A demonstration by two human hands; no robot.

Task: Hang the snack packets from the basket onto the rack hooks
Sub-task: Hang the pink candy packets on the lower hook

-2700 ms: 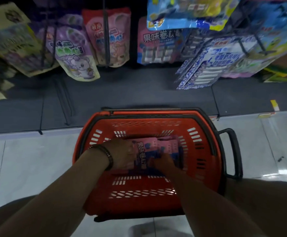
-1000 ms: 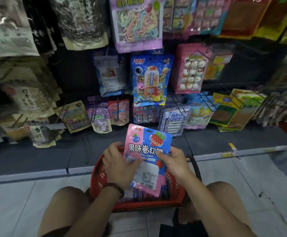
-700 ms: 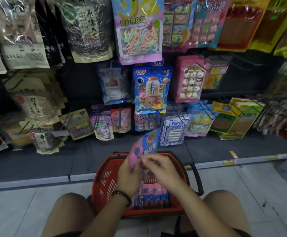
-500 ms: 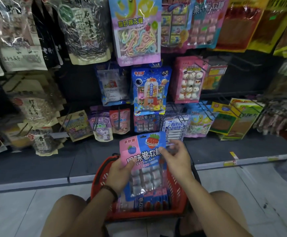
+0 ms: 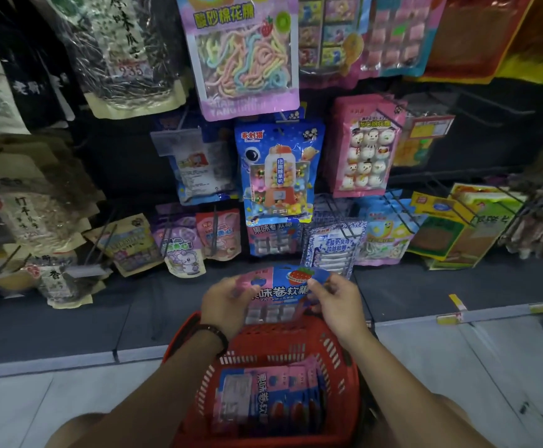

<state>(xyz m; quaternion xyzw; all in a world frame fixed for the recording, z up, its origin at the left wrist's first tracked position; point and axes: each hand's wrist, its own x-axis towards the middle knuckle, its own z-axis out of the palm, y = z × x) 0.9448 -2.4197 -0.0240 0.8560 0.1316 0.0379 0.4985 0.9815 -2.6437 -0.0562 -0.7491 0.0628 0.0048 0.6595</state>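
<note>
Left hand (image 5: 228, 302) and right hand (image 5: 338, 305) each pinch a top corner of one pink-blue packet (image 5: 283, 291), just above the basket's (image 5: 344, 357) far rim. More packets (image 5: 273, 396) lie inside the basket. Suggest squaring its top to the matching packets' (image 5: 271, 239) hook beyond the basket, then pushing straight on.

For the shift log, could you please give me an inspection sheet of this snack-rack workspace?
Surface: pale tiled floor, meeting a dark base shelf.
Job's things: snack packet held above the red basket; more packets lie inside it.
Clutter: nothing seen.
Grippers: left hand and right hand each grip an upper side of the snack packet.
Cables: nothing seen.
Surroundings: rack of hanging packets; gumball-machine packet hangs straight ahead.
</note>
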